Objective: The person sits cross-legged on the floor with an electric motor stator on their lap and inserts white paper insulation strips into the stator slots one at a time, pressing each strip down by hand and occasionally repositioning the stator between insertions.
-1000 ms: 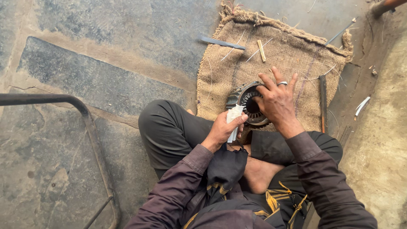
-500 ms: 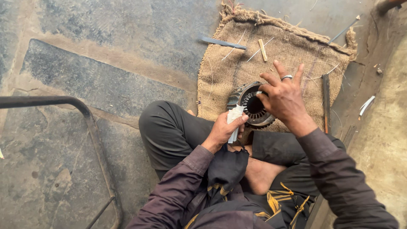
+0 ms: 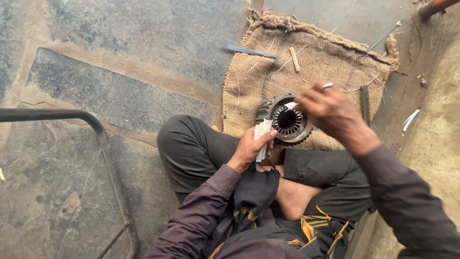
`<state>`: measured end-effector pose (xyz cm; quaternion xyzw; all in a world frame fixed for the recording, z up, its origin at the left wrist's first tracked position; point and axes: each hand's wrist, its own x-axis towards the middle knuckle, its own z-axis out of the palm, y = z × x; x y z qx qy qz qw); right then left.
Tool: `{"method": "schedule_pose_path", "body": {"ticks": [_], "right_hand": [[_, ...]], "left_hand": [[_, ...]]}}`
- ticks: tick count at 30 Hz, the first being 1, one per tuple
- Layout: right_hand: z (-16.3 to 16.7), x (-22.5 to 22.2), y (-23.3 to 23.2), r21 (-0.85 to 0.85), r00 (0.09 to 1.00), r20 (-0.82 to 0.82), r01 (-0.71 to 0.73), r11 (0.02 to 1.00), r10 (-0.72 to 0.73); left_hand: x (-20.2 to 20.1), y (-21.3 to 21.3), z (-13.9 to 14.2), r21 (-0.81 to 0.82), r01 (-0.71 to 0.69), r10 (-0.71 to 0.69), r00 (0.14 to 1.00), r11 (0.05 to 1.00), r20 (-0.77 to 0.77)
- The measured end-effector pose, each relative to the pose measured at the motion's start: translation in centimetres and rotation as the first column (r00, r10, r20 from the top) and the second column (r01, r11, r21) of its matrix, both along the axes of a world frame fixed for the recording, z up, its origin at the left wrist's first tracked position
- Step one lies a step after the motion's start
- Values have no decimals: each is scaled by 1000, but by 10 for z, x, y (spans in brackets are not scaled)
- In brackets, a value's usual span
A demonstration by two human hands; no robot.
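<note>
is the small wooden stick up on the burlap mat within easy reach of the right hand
Probably yes: the right hand hovers over the slotted metal ring, and only bare burlap mat lies between it and the wooden stick.

The floor (image 3: 120, 62) is rough grey stone or concrete, with darker patches, stains and a few cracks. A sandy-coloured band crosses it from the left towards the middle. A piece of brown burlap sacking (image 3: 330, 57) lies flat on the floor in the upper right part, its edges are frayed. Just beside its left edge lies a thin flat metal strip (image 3: 249, 49). On the left, a bent dark metal tube frame (image 3: 96, 129) stands over the floor. The light is soft daylight, without hard shadows.
</note>
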<state>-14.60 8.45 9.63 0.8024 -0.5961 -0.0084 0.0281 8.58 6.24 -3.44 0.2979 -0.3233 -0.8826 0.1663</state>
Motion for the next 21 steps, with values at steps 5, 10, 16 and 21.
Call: {"method": "schedule_pose_path", "body": {"ticks": [5, 10, 16, 21], "right_hand": [[35, 4, 21, 433, 832, 416, 174, 885, -367], [7, 39, 17, 582, 741, 480, 132, 802, -470], [-11, 63, 15, 652, 537, 414, 388, 651, -735], [-5, 44, 25, 757, 351, 453, 334, 561, -820]], "left_hand": [[-3, 4, -10, -5, 30, -30, 997, 1000, -76], [-4, 8, -18, -60, 107, -116, 981, 992, -156], [-4, 11, -20, -100, 175, -188, 972, 979, -142], [-5, 8, -22, -118, 52, -64, 992, 992, -104]]}}
